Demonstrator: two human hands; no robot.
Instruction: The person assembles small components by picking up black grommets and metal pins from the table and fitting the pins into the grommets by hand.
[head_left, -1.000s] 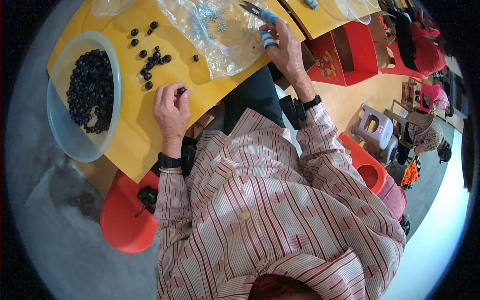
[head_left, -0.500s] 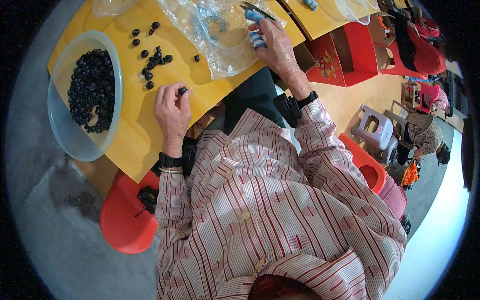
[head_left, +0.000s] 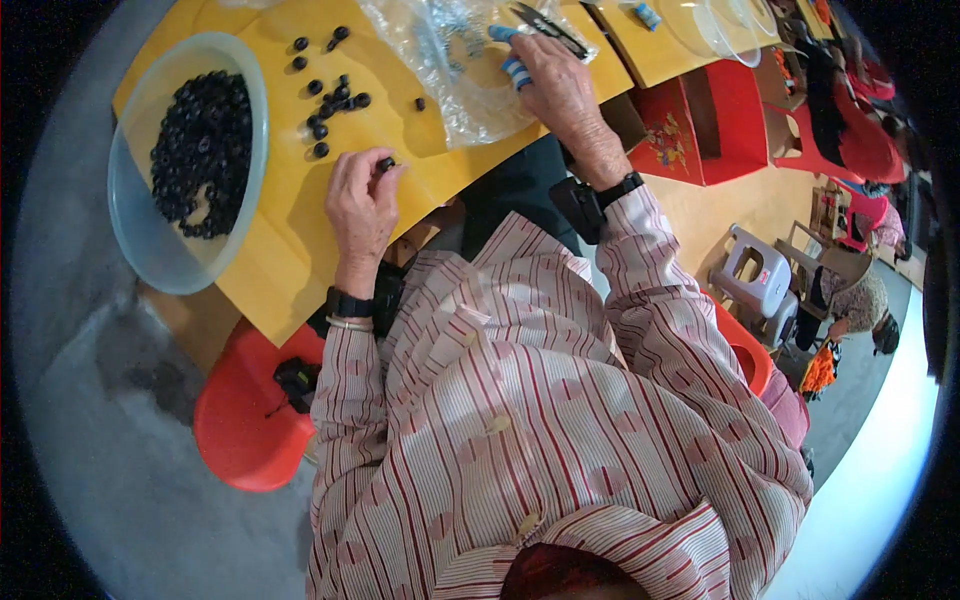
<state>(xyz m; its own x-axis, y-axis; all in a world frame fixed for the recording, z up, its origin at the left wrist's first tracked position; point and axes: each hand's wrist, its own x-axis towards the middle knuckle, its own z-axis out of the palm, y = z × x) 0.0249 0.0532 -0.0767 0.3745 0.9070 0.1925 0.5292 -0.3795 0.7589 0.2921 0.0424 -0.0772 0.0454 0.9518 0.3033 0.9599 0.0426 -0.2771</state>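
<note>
My left hand [head_left: 362, 210] is closed over the table's near edge, its thumb and fingertips gripping a small black round piece [head_left: 386, 163]. My right hand [head_left: 566, 95] reaches over a clear plastic bag [head_left: 480, 110], its thumb and forefinger wrapped in blue-and-white tape and held apart. Nothing shows between those two fingers; the other fingers are partly hidden. Small bluish bits [head_left: 465, 42] lie on the bag beside them. A slim black pointed tool [head_left: 550, 28] rests just beyond the right knuckles. Several loose black pieces [head_left: 340, 98] are scattered ahead of my left hand.
A translucent oval basin [head_left: 258, 140] full of black pieces stands at the left of the yellow table [head_left: 275, 285]. Red stools [head_left: 245, 430] are low on both sides. A red box [head_left: 695, 125] is right of my right hand. Other people sit at the far right.
The view has shifted, so the table appears farther right and up. My right fingers have moved left relative to the black tool, over the bag. My left hand keeps its black piece.
</note>
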